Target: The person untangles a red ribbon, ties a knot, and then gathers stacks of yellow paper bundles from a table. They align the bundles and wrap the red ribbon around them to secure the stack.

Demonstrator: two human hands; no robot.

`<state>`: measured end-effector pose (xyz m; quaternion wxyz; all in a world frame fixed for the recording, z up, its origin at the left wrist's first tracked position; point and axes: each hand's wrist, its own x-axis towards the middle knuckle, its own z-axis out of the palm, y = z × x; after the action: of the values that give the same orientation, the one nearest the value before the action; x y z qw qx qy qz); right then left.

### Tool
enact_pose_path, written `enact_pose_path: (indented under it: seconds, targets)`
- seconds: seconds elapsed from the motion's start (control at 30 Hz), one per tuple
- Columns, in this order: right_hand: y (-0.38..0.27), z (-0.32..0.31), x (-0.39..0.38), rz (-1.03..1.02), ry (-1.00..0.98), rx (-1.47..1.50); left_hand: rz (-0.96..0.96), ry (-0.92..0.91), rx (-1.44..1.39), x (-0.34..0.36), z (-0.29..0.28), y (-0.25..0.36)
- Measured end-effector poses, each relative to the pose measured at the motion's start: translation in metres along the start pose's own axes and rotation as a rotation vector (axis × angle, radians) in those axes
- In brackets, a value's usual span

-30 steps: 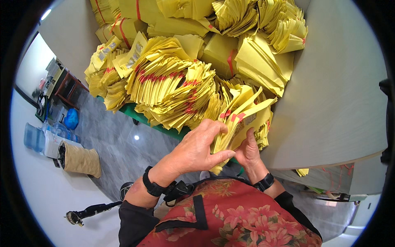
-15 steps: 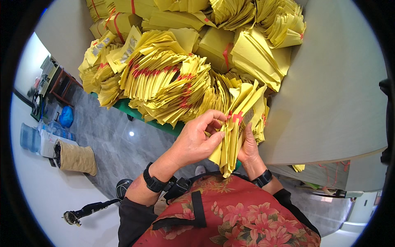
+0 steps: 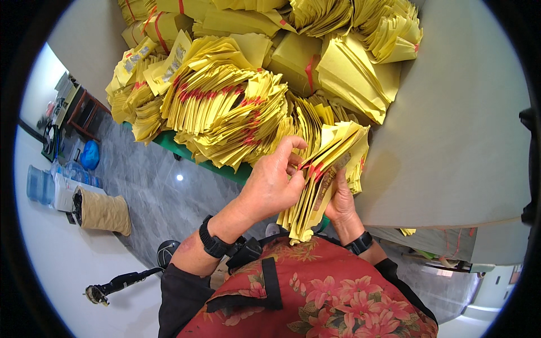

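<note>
A bundle of folded yellow papers with red strips across it [image 3: 315, 186] stands in front of my apron, fanned at the top. My right hand [image 3: 342, 201] is closed around its right side, thumb upright along the papers and fingers mostly hidden behind. At the left edge my left hand [image 3: 273, 183] has its fingers curled in, thumb and fingertips pinching the papers beside a red strip. A printed or brownish patch shows on one inner sheet. Just beyond lies a long row of similar yellow papers with red strips [image 3: 225, 110].
Stacked yellow paper bundles tied with red bands [image 3: 296, 62] fill the back. A green edge [image 3: 191, 158] shows under the row. A grey curved panel [image 3: 445, 141] rises on the right. On the floor at left stand a brown sack [image 3: 104, 213] and a blue water jug [image 3: 40, 185].
The bundle has tilted and its top sheets have fanned toward the right. My left hand has lifted slightly, its index finger raised higher; my right hand stays nearly in place.
</note>
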<state>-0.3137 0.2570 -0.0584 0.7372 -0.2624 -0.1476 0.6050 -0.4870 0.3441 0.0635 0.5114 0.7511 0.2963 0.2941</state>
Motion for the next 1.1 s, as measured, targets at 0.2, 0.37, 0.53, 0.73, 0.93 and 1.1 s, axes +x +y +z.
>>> enact_pose_path:
  seconds: [0.2,0.37,0.53,0.73,0.93,1.1]
  targets:
    - [-0.003,0.000,0.000,-0.024,0.032,0.045,0.133,0.137,0.129,0.010,0.003,-0.010]
    - [-0.003,0.002,0.000,-0.047,0.052,0.024,0.162,0.218,0.030,0.016,0.000,-0.013]
    - [-0.003,0.001,0.001,-0.044,0.101,0.002,0.103,0.193,-0.035,0.019,0.000,-0.014]
    - [-0.005,0.006,-0.002,-0.067,0.084,-0.109,0.028,0.077,-0.147,0.015,0.000,-0.013]
    - [-0.006,0.008,-0.003,-0.074,0.122,-0.110,0.003,0.052,-0.254,0.016,0.002,-0.021]
    - [-0.006,0.007,-0.006,-0.133,0.069,-0.225,-0.004,0.038,-0.253,0.021,0.000,-0.030]
